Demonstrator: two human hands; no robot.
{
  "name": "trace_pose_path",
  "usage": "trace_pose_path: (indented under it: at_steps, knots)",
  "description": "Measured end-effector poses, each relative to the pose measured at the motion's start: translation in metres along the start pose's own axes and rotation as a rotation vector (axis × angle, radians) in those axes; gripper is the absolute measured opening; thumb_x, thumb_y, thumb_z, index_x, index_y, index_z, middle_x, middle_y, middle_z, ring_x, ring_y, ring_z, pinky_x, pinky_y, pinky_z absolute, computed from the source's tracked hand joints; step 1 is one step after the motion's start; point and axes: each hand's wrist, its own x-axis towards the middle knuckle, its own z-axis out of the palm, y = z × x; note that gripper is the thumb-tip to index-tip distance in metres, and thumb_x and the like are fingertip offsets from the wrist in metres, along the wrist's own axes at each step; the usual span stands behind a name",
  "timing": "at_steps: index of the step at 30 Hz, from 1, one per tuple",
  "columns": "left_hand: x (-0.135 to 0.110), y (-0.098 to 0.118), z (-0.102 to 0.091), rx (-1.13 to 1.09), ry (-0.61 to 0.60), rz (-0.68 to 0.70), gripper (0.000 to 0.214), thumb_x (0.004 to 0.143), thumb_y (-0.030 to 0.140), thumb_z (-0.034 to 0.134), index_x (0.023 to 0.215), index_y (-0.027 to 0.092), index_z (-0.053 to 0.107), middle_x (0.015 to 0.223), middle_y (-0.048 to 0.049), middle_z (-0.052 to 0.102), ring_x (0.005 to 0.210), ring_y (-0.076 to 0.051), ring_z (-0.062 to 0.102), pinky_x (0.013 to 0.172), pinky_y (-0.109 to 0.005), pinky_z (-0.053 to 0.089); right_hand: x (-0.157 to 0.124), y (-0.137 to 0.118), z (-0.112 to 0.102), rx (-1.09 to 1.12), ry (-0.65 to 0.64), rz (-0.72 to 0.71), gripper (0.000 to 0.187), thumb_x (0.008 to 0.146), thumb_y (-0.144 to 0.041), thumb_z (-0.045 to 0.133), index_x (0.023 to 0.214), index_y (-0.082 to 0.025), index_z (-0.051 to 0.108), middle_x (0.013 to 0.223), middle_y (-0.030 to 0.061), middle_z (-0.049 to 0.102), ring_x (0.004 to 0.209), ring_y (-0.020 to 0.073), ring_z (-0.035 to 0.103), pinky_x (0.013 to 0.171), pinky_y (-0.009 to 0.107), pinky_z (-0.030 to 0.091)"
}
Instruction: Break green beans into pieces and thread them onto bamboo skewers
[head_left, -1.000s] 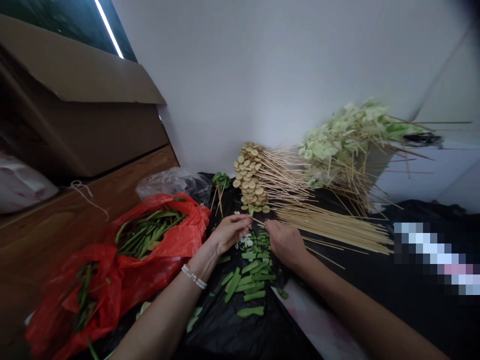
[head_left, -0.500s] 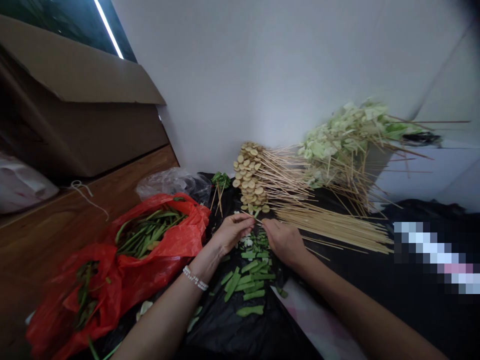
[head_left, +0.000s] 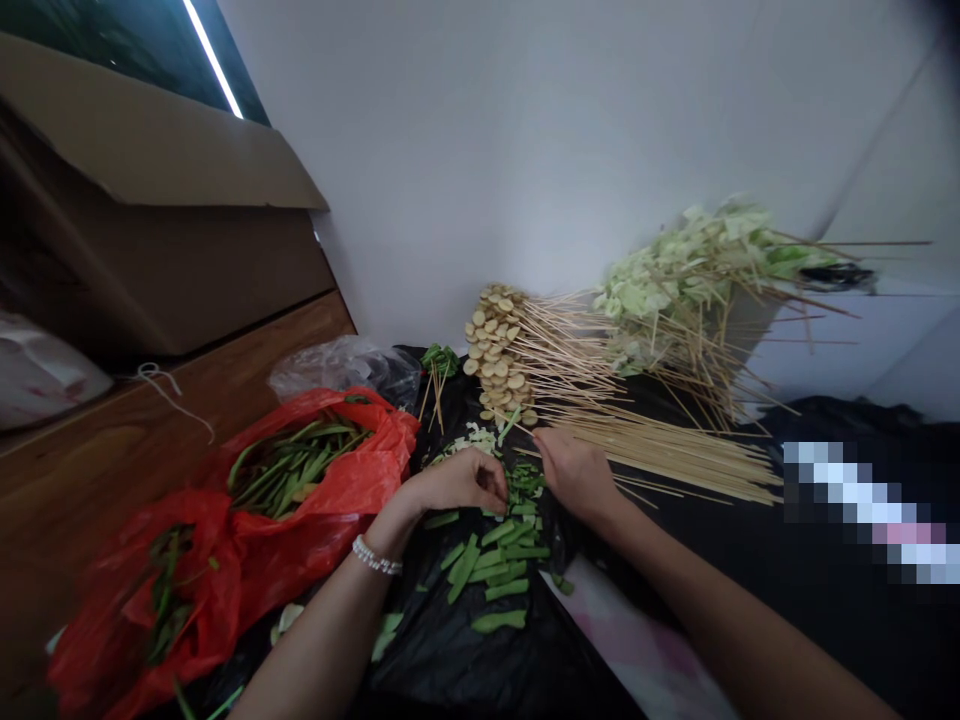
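Observation:
My right hand (head_left: 576, 474) is closed around a thin wooden skewer (head_left: 527, 431), which points left. A pale green strip (head_left: 510, 424) shows near its tip; whether it is threaded on is unclear. Down among the cut flat green beans (head_left: 507, 553), my left hand (head_left: 466, 482) has its fingers curled together, the fingertips over the upper pieces. What they pinch, if anything, is hidden. The bean pieces lie in a loose column on black plastic sheeting (head_left: 435, 660). Small pale scraps (head_left: 476, 440) lie just beyond my left hand.
Skewered potato slices (head_left: 496, 350) are stacked behind my hands, with bare skewers (head_left: 675, 455) to the right. Cabbage skewers (head_left: 675, 270) pile up farther back. At left are a red plastic bag (head_left: 360, 475) of whole beans, a clear bag (head_left: 345, 372) and a cardboard box (head_left: 210, 270).
My left hand has left the skewer and dropped down toward the cut beans, fingers curling. My right hand has shifted slightly right, still with the skewer.

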Motion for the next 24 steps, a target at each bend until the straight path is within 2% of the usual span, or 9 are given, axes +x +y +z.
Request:
trace_pose_path:
  at_steps: [3, 5, 11, 15, 18, 21, 24]
  knots:
    - [-0.003, 0.000, -0.002, 0.242, 0.011, 0.005, 0.024, 0.061, 0.032, 0.077, 0.075, 0.014, 0.068, 0.061, 0.0033, 0.058, 0.055, -0.009, 0.050, 0.050, -0.019, 0.034, -0.001, 0.000, 0.002, -0.008, 0.011, -0.007, 0.026, 0.095, -0.023, 0.038, 0.093, -0.018, 0.064, 0.083, 0.0040, 0.068, 0.070, 0.0147, 0.058, 0.059, 0.026, 0.030]
    - [-0.003, 0.000, -0.003, 0.325, 0.005, 0.024, 0.025, 0.058, 0.029, 0.078, 0.077, 0.015, 0.069, 0.065, 0.0033, 0.060, 0.058, -0.009, 0.052, 0.051, -0.018, 0.035, -0.001, 0.000, 0.003, -0.009, 0.013, -0.007, 0.025, 0.095, -0.022, 0.038, 0.093, -0.019, 0.063, 0.083, 0.0038, 0.068, 0.069, 0.0142, 0.058, 0.059, 0.026, 0.029]
    - [-0.002, -0.003, -0.002, 0.279, -0.014, 0.063, 0.018, 0.063, 0.028, 0.075, 0.076, 0.016, 0.070, 0.064, 0.0024, 0.061, 0.058, -0.010, 0.053, 0.052, -0.019, 0.036, -0.001, 0.000, 0.001, 0.003, 0.000, -0.006, 0.026, 0.095, -0.022, 0.038, 0.093, -0.018, 0.064, 0.082, 0.0041, 0.068, 0.070, 0.0138, 0.058, 0.060, 0.026, 0.030]
    - [-0.003, 0.002, -0.001, 0.208, 0.049, 0.083, 0.023, 0.064, 0.034, 0.075, 0.075, 0.015, 0.068, 0.066, 0.0012, 0.060, 0.059, -0.010, 0.051, 0.053, -0.019, 0.035, -0.001, 0.000, 0.001, 0.010, -0.004, 0.003, 0.026, 0.095, -0.022, 0.038, 0.094, -0.018, 0.064, 0.084, 0.0046, 0.068, 0.071, 0.0137, 0.059, 0.060, 0.025, 0.031]
    - [-0.007, 0.009, 0.000, 0.185, -0.003, 0.083, 0.028, 0.063, 0.039, 0.076, 0.071, 0.014, 0.067, 0.060, 0.0022, 0.057, 0.055, -0.009, 0.048, 0.049, -0.019, 0.033, -0.001, 0.000, 0.001, 0.008, -0.003, 0.006, 0.027, 0.096, -0.023, 0.038, 0.094, -0.018, 0.064, 0.085, 0.0044, 0.068, 0.071, 0.0139, 0.059, 0.060, 0.025, 0.031]
    - [-0.009, 0.016, 0.005, 0.260, -0.092, 0.063, 0.032, 0.061, 0.045, 0.076, 0.070, 0.015, 0.067, 0.057, 0.0031, 0.056, 0.051, -0.009, 0.047, 0.046, -0.020, 0.030, -0.001, 0.000, 0.001, 0.011, -0.014, 0.009, 0.027, 0.096, -0.023, 0.038, 0.094, -0.018, 0.064, 0.084, 0.0042, 0.068, 0.071, 0.0139, 0.059, 0.060, 0.025, 0.031]
    - [-0.009, 0.022, 0.014, 0.376, -0.060, 0.075, 0.032, 0.061, 0.046, 0.076, 0.071, 0.017, 0.067, 0.057, 0.0034, 0.058, 0.050, -0.008, 0.046, 0.046, -0.020, 0.028, 0.000, 0.000, 0.001, 0.013, -0.025, 0.012, 0.027, 0.096, -0.023, 0.037, 0.094, -0.018, 0.064, 0.084, 0.0046, 0.068, 0.072, 0.0138, 0.059, 0.060, 0.025, 0.031]
